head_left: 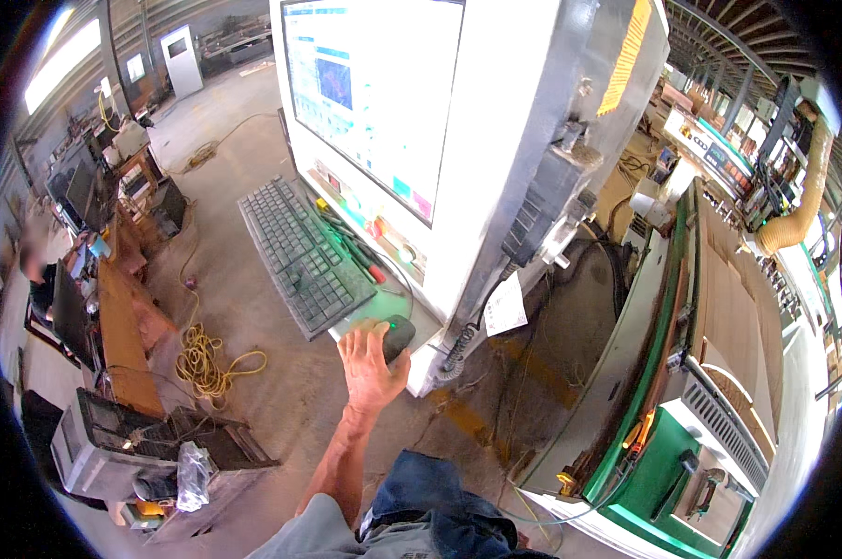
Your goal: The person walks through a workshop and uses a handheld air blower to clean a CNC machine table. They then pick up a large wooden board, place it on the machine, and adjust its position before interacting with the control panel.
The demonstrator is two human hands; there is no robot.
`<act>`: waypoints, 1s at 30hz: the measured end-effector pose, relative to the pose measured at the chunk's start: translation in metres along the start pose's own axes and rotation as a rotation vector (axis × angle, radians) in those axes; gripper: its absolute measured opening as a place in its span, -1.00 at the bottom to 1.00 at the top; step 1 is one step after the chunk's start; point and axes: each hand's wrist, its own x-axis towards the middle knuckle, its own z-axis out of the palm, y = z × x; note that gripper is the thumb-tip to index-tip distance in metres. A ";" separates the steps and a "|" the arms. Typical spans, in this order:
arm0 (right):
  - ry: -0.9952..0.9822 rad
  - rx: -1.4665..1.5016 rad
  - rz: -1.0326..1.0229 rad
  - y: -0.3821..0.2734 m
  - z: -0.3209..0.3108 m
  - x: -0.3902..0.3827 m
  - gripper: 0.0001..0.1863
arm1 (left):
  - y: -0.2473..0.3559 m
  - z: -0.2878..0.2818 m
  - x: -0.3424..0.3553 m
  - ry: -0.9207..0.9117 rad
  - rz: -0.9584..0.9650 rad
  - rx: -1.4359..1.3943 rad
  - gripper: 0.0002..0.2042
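Observation:
My left hand point(373, 365) is on a dark computer mouse point(399, 337), its fingers curled over the left side and the thumb on the right. The mouse sits on the front corner of a white machine cabinet's ledge point(424, 328). Beside it lies a dusty black keyboard point(305, 256), long and slanting away from me. Between keyboard and cabinet lie several slim tools, one with a red tip point(375, 274). Above them a lit screen point(374, 93) shows windows and a dark picture panel. My right hand is out of view.
Right of me stands a long green-and-white machine point(645, 373) with hand tools point(705, 489) in a recess. A coiled yellow cable point(202, 363) lies on the floor to the left. Beyond it are a cluttered bench point(128, 307), an old computer case point(95, 447) and a person at the far left.

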 end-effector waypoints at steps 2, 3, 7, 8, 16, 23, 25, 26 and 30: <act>-0.016 -0.014 -0.003 -0.010 0.004 0.002 -0.92 | -0.005 -0.001 -0.003 -0.012 -0.006 0.003 -0.46; -0.022 -0.018 -0.003 -0.013 0.004 0.008 -0.92 | -0.005 0.001 -0.003 -0.019 -0.005 0.004 -0.46; -0.037 -0.036 -0.005 -0.019 -0.001 0.016 -0.92 | -0.003 0.000 -0.003 0.003 -0.004 -0.014 -0.46; -0.040 -0.044 -0.009 -0.019 -0.004 0.018 -0.91 | -0.003 0.000 -0.003 0.015 -0.004 -0.021 -0.46; -0.045 -0.071 0.012 -0.011 -0.026 0.027 -0.91 | 0.001 -0.001 -0.001 0.024 -0.028 -0.028 -0.45; -0.054 -0.082 0.035 -0.010 -0.026 0.028 -0.90 | -0.004 0.002 -0.004 0.024 -0.013 -0.011 -0.44; -0.057 -0.080 0.040 -0.010 -0.025 0.028 -0.90 | -0.005 0.003 -0.005 0.012 -0.017 -0.012 -0.44; -0.058 -0.077 0.041 -0.010 -0.025 0.028 -0.90 | -0.005 0.003 -0.005 0.005 -0.019 -0.012 -0.44; -0.063 -0.077 0.047 -0.009 -0.024 0.027 -0.90 | -0.005 0.001 -0.005 0.009 -0.011 -0.014 -0.44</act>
